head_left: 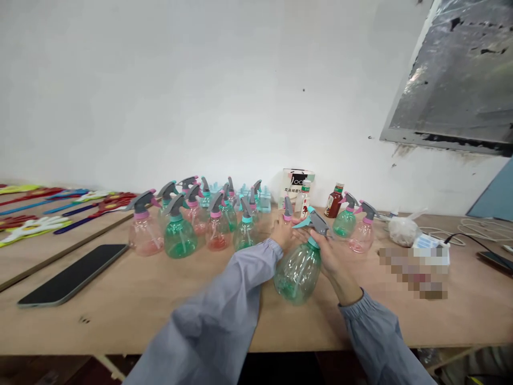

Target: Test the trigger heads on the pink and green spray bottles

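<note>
A pale wall [200, 96] fills the far side, with a grey, plastic-covered panel [457, 80] at its upper right. Against it stands a long wooden table [224, 310]. Flower-shaped coloured pieces [34, 229] lie at the far left, a dark-screened phone [72, 275] nearer on the left, and a plastic bag [403, 231] and cables at the right.

The largest container, a green-tinted spray bottle [296, 275], is tilted above the near middle of the table, its grey and turquoise head [316, 222] leaning right of its body; a tube shows inside. A cluster of pink and green spray bottles [180, 240] stands to the left, tubes inside them too; whether they hold liquid cannot be told. Another green bottle [343, 222] and a pink bottle [361, 235] stand to the right. Between, by the wall, are a printed box [292, 200], a labelled bottle [305, 200] and a brown bottle [333, 202].

The right hand [327, 251] reaches in from the near right, fingers wrapped around the tilted bottle's neck. The left hand [282, 232] extends farther, just beside a pink-collared sprayer [287, 207]; its fingers are partly hidden, so their grip cannot be told.
</note>
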The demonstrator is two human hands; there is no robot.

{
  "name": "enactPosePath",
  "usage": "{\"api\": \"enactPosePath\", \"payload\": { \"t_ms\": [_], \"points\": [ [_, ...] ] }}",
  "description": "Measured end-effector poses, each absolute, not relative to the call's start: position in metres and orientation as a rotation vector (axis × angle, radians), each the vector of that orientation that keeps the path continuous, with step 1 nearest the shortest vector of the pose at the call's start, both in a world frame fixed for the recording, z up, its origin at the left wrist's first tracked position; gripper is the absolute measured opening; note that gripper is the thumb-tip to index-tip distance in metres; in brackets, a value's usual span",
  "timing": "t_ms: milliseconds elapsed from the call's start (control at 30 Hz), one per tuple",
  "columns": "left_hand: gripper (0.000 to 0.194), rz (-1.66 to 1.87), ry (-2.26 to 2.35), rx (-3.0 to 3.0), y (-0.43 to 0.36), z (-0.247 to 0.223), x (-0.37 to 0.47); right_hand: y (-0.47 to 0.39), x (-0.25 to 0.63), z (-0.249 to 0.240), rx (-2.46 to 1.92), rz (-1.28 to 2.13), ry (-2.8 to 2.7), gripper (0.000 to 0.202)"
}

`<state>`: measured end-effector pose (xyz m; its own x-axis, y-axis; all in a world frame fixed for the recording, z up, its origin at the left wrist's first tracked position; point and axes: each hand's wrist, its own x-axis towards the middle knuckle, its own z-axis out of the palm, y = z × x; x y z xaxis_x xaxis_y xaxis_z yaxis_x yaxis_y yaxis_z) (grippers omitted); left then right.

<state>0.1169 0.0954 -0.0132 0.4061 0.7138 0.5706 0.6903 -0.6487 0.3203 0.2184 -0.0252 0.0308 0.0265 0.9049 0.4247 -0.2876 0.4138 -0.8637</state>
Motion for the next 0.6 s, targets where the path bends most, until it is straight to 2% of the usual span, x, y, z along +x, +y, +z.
{"api": "enactPosePath", "payload": {
  "t_ms": [267,367,500,600],
  "points": [
    [0.046,1.22,1.012,2.755,0.022,-0.037,0.044,-0.031,0.216,0.023,-0.699,0.983,-1.191,0.036],
    [0.045,1.298,0.929,2.754,0.016,-0.04,0.033,-0.031,0.216,0.022,-0.688,1.055,-1.225,0.035],
    [0.044,1.321,0.891,2.744,0.016,-0.043,0.031,-0.028,0.216,0.018,-0.734,0.91,-1.146,0.034],
    [0.044,1.304,0.908,2.734,0.018,-0.042,0.031,-0.025,0.218,0.015,-0.72,0.951,-1.138,0.035]
  ]
}}
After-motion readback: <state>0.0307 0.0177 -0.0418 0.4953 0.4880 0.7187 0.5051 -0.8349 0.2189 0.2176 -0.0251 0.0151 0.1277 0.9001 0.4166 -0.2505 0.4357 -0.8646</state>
